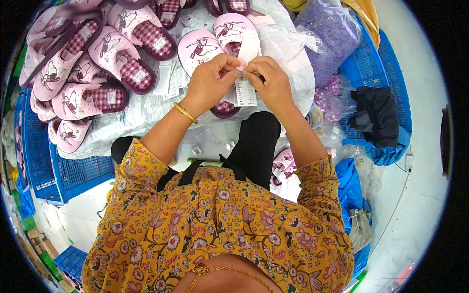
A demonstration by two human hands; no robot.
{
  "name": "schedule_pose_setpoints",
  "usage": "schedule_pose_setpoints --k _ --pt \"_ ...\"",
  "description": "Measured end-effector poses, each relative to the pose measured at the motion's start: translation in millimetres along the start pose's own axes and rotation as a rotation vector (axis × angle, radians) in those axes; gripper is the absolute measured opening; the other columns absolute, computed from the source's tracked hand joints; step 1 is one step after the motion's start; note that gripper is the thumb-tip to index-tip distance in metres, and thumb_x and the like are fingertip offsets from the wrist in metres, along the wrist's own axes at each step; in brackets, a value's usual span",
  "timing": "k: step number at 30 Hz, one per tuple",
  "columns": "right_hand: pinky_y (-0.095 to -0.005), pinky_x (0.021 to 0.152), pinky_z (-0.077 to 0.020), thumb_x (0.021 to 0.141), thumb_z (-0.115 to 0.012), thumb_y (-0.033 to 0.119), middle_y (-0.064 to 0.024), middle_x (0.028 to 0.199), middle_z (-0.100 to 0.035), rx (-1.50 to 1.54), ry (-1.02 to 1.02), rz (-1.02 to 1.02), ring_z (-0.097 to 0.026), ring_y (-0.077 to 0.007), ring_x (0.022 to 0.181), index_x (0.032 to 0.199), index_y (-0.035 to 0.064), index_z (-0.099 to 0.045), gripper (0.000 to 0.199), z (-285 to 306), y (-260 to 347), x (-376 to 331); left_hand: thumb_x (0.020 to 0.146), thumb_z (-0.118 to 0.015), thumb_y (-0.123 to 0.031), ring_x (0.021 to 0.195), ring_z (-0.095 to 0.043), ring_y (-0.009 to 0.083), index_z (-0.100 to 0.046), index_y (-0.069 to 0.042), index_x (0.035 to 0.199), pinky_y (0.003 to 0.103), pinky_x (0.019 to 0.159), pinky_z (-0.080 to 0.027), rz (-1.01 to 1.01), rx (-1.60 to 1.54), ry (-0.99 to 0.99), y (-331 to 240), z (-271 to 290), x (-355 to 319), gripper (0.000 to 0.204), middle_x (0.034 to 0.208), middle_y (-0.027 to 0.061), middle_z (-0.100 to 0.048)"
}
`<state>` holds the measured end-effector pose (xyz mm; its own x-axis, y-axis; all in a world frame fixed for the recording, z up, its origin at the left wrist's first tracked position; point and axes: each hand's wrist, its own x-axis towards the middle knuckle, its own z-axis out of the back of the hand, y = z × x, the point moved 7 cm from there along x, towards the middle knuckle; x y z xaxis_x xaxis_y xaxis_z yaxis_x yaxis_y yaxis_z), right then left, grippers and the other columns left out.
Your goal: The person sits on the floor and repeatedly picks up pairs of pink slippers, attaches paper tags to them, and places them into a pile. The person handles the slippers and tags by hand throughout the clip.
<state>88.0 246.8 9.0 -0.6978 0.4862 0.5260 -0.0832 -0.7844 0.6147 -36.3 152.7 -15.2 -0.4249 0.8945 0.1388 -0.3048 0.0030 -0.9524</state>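
My left hand [212, 80] and my right hand [268, 80] meet fingertip to fingertip in front of me. Both are closed in a pinch at the top of a printed white hang tag [245, 94], which dangles below the fingers. What exactly lies between the fingertips is too small to make out. A blank pale paper strip [250, 50] stands up just beyond my fingers. Behind my hands lie two pink slippers, the left slipper [199, 48] and the right slipper [233, 28], with bunny-like prints. A dark plaid slipper sole [224, 109] shows beneath my hands.
Several pink slippers [115, 51] with plaid insoles are heaped at the left. Loose white tags [171, 80] lie beside them on a plastic-covered surface [117, 134]. Blue crates [88, 173] stand at left and right. A bag of purple material [327, 39] and dark cloth [375, 115] are at the right.
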Motion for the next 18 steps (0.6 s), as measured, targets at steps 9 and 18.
schedule_pose_setpoints --k 9,18 --pt "-0.0343 0.068 -0.0538 0.075 -0.075 0.004 -0.0078 0.090 -0.065 0.064 -0.007 0.011 -0.066 -0.0251 0.078 0.087 0.0045 -0.067 0.014 -1.6 -3.1 -2.9 0.092 -0.065 -0.008 0.082 -0.063 0.0084 -0.061 -0.001 0.111 0.024 0.075 -0.052 -0.040 0.107 0.068 -2.3 -3.3 2.0 0.020 0.093 0.0034 -0.068" --pt "-0.0346 0.072 -0.0538 0.075 -0.075 0.004 -0.0067 0.091 -0.066 0.047 0.010 0.040 -0.066 -0.0255 0.081 0.086 0.0063 -0.067 0.013 -0.7 -1.6 -1.8 0.087 -0.064 -0.006 0.082 -0.069 0.0171 -0.063 -0.004 0.104 0.028 0.073 -0.053 -0.032 0.102 0.075 -1.5 -4.2 4.5 0.016 0.091 0.0076 -0.071"
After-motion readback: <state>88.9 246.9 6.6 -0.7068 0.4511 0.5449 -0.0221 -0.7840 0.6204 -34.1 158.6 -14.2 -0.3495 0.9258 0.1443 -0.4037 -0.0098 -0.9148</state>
